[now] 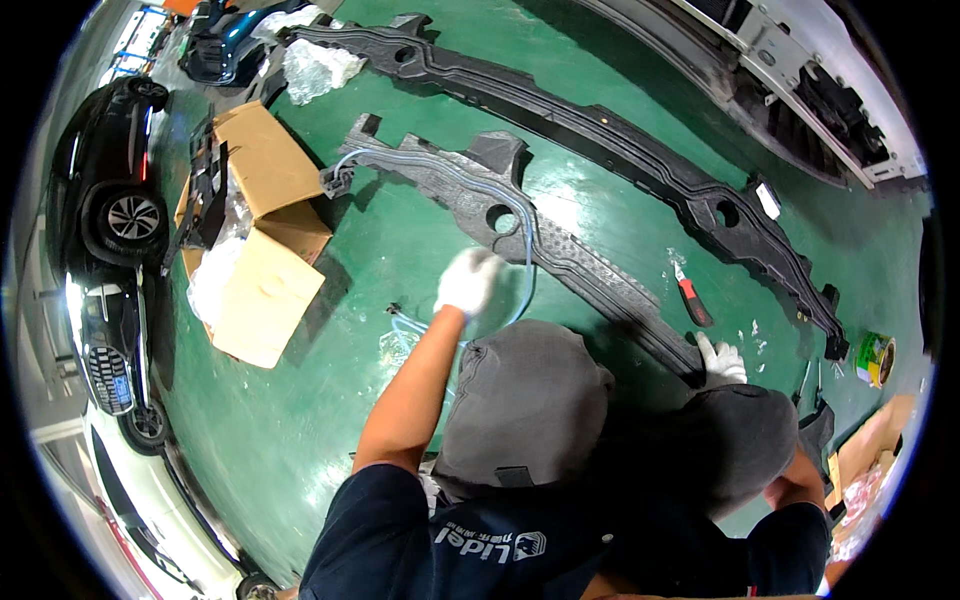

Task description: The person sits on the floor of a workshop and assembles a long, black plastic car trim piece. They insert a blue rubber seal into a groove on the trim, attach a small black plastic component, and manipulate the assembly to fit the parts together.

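Observation:
A long dark grey moulded foam strip (590, 285) with a round hole lies on the floor before me. A pale blue tube (480, 182) runs in its groove at the far left part, then loops off the strip toward my knees. My left hand (470, 283), in a white glove, hovers beside the loop near the hole; its fingers are smeared by motion. At the strip's near right end rests my right hand (722, 362), also gloved, its fingers apart against the edge. A red and black utility knife (690, 298) lies just beyond the right hand.
A longer black moulded strip (600, 130) stretches behind. An open cardboard box (275, 290) with black parts and plastic wrap stands left, near parked cars (110, 220). A tin (876, 360) and another carton (870, 440) are at right. A vehicle front (800, 80) rises far right.

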A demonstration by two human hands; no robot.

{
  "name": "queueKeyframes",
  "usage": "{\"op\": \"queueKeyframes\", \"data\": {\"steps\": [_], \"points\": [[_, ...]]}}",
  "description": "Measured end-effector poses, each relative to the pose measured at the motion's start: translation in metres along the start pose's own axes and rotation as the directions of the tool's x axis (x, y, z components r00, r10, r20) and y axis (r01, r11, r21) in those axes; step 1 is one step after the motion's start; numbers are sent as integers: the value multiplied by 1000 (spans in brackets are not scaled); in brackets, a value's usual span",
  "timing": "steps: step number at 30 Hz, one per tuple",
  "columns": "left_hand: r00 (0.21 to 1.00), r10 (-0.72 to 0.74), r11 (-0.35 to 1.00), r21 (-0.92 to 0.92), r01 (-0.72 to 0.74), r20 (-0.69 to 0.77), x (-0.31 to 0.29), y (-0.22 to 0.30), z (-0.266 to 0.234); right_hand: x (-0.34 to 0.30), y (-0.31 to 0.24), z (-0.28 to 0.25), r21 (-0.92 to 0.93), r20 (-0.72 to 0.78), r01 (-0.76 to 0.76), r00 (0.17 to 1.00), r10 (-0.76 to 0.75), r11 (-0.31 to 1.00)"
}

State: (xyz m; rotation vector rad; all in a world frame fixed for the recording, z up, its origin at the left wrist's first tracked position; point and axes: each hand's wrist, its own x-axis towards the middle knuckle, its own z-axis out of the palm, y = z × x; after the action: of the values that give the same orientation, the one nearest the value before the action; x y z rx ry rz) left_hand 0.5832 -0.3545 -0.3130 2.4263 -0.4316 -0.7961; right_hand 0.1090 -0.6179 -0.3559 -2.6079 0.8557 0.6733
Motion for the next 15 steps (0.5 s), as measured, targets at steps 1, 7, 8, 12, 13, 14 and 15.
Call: {"op": "queueKeyframes", "data": {"steps": [1,7,8,12,13,14,15], "points": [[994,-76,997,16,75,83,4,17,14,6,-1,1,-17,4,15,1000,-15,1000],[928,-206,951,-159,264,311,43,22,80,-3,14,21,-113,-37,-21,999,17,993],[944,-148,933,-276,233,296,42,20,75,-5,15,24,-114,-35,-29,999,25,993],[971,-48,757,-626,187,233,34,37,16,-11,20,31,-121,-40,-79,996,74,990],[983,9,700,-703,125,184,38,27,-3,-13,20,32,-127,-57,-91,995,84,988],[985,39,648,-755,101,165,42,24,-22,-14,21,34,-133,-80,-108,992,98,985],[982,76,637,-766,85,172,44,29,-40,-18,23,36,-128,-82,-131,989,121,983]]}}
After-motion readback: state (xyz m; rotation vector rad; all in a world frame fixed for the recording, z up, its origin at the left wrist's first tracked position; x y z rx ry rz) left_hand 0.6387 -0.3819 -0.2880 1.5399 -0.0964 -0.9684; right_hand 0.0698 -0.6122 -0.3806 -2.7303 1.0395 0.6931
